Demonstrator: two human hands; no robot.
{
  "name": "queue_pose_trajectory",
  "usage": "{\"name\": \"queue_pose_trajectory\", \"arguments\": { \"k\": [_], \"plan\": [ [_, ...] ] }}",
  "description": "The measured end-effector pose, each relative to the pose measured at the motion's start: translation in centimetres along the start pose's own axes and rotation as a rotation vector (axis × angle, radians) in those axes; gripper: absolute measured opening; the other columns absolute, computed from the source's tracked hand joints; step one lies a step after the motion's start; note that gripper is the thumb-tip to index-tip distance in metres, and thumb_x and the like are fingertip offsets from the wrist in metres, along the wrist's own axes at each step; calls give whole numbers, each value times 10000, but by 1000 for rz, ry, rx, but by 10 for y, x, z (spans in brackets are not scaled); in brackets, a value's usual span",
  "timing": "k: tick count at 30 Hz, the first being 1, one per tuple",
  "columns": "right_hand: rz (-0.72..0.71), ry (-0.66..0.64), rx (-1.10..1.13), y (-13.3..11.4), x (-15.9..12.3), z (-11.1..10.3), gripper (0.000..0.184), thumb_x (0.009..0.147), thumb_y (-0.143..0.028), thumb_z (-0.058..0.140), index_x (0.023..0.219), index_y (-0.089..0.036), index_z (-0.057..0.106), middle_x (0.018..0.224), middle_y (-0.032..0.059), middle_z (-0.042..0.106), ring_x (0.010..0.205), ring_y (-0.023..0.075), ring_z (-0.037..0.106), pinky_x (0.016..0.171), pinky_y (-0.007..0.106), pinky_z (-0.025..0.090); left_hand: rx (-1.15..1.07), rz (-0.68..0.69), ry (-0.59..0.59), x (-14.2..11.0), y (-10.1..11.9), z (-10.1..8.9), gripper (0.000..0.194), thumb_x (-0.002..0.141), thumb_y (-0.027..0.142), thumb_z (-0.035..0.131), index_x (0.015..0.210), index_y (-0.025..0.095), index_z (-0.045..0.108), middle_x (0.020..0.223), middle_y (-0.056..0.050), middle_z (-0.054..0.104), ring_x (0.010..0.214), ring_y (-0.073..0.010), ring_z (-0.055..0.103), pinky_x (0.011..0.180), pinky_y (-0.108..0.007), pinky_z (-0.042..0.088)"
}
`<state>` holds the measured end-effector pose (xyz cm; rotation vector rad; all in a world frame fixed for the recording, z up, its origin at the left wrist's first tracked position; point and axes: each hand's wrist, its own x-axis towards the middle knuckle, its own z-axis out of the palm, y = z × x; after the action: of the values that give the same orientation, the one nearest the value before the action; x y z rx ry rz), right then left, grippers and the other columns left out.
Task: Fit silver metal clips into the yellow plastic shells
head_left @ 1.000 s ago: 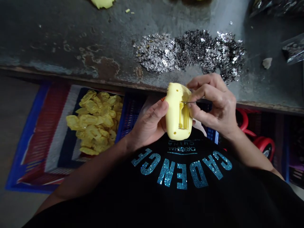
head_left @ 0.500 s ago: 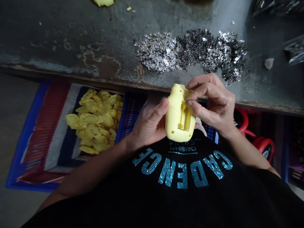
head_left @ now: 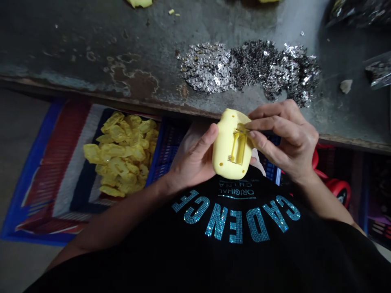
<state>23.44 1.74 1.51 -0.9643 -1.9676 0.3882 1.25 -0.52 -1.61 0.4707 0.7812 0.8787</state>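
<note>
My left hand (head_left: pixel 194 158) is wrapped round the side of a pale yellow plastic housing (head_left: pixel 224 150), thumb along its edge. The housing is turned so its open battery compartment faces up, with a spring contact at the lower end and screw holes near the corners. At the compartment's upper end, my right hand (head_left: pixel 287 136) pinches a small thin metal piece, mostly covered by the fingertips. Just beyond, on the bench, lie heaps of small shiny metal contacts (head_left: pixel 207 69) and darker metal pieces (head_left: pixel 253 61).
A worn grey metal bench (head_left: pixel 91 44) runs across the top, its edge close beyond my hands. At left, a blue crate (head_left: pixel 33 219) with a striped lining holds yellow plastic parts (head_left: pixel 122 150). Red round-handled objects (head_left: pixel 337 189) are below right. A clear bag (head_left: pixel 378 71) lies at far right.
My right hand has shifted slightly right and its fingers have straightened, the thumb drawing back from the compartment. The left hand and housing stay nearly still; the view has shifted a little.
</note>
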Motion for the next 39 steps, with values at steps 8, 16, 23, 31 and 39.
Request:
{"name": "queue_pose_trajectory", "arguments": {
  "k": [8,16,23,31,39],
  "plan": [
    [185,-277,224,24,18,2,450,1017,-556,834,1355,-276,737,1322,69,813,1130,261,768,946,444,697,74,86,-77,1,-1,-2,657,951,705,908,1417,256,790,1386,-101,844,1326,-396,818,996,-462,746],
    [198,-107,228,25,2,27,407,960,-411,822,1324,-286,690,1283,60,756,1137,255,729,890,408,684,295,199,-128,-13,1,-24,566,1093,539,822,1593,281,762,1361,-106,877,1199,-284,855,995,-325,695],
    [133,35,165,29,-8,36,460,944,-305,773,1393,-290,672,1331,88,742,1175,269,718,840,404,688,362,177,-10,-16,6,-23,483,1014,464,922,1445,248,889,1308,-90,904,1208,-306,853,1027,-329,676],
    [154,59,87,30,-12,36,507,967,-368,837,1443,-312,670,1333,112,735,1191,297,728,879,461,704,177,79,-62,5,2,-43,340,935,380,1002,1243,274,905,1194,-54,922,1089,-252,883,971,-302,701],
    [177,-210,-53,57,23,19,291,1099,-387,747,1362,-265,749,1266,81,824,1139,271,751,957,443,617,-45,-115,-179,20,32,-39,617,872,522,1033,1364,298,736,1343,-94,879,1158,-334,891,911,-414,765]
  ]
}}
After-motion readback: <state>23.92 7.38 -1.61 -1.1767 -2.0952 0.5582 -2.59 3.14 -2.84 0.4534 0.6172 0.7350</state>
